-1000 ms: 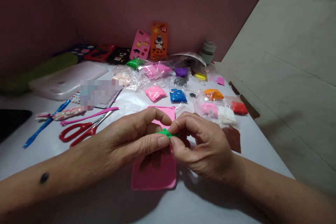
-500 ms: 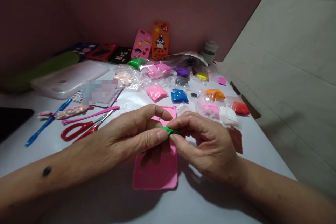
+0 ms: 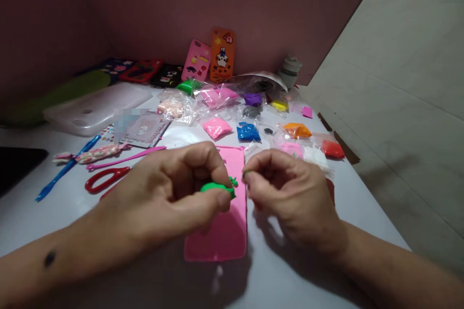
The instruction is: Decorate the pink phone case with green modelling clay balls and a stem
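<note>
Between the thumb and fingers of my left hand (image 3: 181,188) is a lump of green clay (image 3: 216,188). My right hand (image 3: 290,193) is closed in a pinch on a tiny dark green bit of clay (image 3: 246,174), a short way to the right of the lump. Beneath both hands lies a pink phone case (image 3: 217,244) on the white table, its upper left part hidden by my left hand. A small green clay shape (image 3: 234,181) shows on the case, partly behind the left fingers.
Red-handled scissors (image 3: 105,178), a pink tool (image 3: 126,158) and a blue tool (image 3: 67,169) lie left. Bagged clay, including blue (image 3: 248,132), orange (image 3: 297,130) and red (image 3: 332,149), spreads across the back and right. Decorated cases, one orange (image 3: 222,55), lean on the wall.
My hands have drawn apart; both were on the green clay. The lump stays in the left hand, and a tiny bit is in the right. The green shape on the case now shows.
</note>
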Demonstrator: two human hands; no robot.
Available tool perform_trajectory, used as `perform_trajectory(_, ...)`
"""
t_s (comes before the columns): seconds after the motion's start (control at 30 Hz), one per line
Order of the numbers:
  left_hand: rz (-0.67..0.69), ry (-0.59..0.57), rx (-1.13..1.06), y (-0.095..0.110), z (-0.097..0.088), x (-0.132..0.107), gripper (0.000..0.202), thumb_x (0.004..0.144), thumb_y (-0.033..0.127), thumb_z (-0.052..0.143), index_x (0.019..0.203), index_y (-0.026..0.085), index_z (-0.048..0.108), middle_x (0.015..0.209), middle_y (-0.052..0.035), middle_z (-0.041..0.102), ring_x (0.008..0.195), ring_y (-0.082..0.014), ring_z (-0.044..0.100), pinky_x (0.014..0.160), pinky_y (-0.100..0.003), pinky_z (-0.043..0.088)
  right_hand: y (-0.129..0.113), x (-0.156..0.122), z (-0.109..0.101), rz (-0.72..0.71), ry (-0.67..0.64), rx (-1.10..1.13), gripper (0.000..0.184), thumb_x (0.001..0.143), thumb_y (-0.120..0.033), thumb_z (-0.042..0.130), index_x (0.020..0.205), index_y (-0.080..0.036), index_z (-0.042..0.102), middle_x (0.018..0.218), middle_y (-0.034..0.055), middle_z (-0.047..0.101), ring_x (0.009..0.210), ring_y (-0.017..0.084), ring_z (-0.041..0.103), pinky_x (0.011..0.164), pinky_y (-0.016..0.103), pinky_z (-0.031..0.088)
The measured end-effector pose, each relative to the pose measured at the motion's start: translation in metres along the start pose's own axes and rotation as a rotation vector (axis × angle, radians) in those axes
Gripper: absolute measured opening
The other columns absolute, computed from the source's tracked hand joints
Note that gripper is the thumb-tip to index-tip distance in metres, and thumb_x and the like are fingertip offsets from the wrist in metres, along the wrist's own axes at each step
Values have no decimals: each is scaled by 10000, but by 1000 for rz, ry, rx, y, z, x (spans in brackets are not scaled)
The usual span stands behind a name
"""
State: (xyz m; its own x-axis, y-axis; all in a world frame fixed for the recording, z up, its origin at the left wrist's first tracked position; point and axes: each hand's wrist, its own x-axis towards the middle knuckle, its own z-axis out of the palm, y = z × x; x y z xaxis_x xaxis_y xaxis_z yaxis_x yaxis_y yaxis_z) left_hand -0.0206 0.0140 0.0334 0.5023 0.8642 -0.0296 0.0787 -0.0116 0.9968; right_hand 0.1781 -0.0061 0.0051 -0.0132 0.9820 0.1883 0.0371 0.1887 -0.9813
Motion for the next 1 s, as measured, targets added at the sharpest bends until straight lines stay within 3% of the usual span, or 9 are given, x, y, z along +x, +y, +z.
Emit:
perform_trajectory(0.13,-35,-88,-419,4,-11,3,102,807,165,725,837,226,801,683,-4,748,545,-146,670,495,-208,569,2,14,-7,309,-82,397,113,805,-227,852,803,-146,774,687,1,740,501,79,628,417,149,507)
perform_trajectory(0.2,-55,-82,-455,2,-14,7,161,825,149,666,860,196,817,741,-41,764,622,-170,695,574,-244,607,4,17,-7,383,-143,539,161,783,-237,888,837,-115,798,759,41,779,532,85,667,414,138,516)
perform_trajectory(0.33,-14,-33,-288,-1,-12,14,268,912,287,640,706,183,778,672,-37,691,622,-165,631,573,-245,577,6,17,-6,456,-158,643,158,788,-194,892,860,-76,816,747,38,768,527,61,657,406,105,492)
perform_trajectory(0.43,69,45,-7,-3,-6,12,346,908,374,691,601,215,712,568,13,629,540,-120,558,513,-194,484,6,15,-5,474,-176,680,136,792,-153,879,884,-70,823,727,23,752,531,49,648,429,95,495)
perform_trajectory(0.53,214,163,324,-8,-1,6,84,839,324,766,824,243,784,633,46,676,570,-111,571,537,-185,449,4,12,-3,491,-248,697,92,825,-145,849,891,-92,816,673,15,741,491,50,640,440,100,501)
perform_trajectory(0.63,388,187,573,-16,-1,0,171,941,273,680,1066,245,792,803,25,726,690,-118,643,649,-189,485,2,7,-1,509,-300,666,78,836,-158,843,869,-114,789,606,15,731,435,50,615,439,103,490)
perform_trajectory(0.73,498,110,780,-21,-5,-3,215,1011,236,592,1030,263,804,827,20,694,671,-100,643,623,-171,469,0,3,-1,503,-317,622,114,817,-164,854,883,-124,769,604,21,741,428,61,621,450,115,492)
perform_trajectory(0.9,541,189,838,-16,-1,1,197,1002,253,621,958,269,813,823,17,733,666,-102,674,601,-159,469,-2,0,-1,468,-308,558,178,811,-201,862,955,-134,782,677,23,760,519,96,681,546,179,569)
perform_trajectory(1.0,457,122,717,-10,2,3,229,978,290,626,901,265,840,770,1,741,632,-119,675,559,-181,472,-1,-1,1,450,-272,539,236,736,-166,932,923,-152,789,708,-7,745,563,91,676,539,171,569)
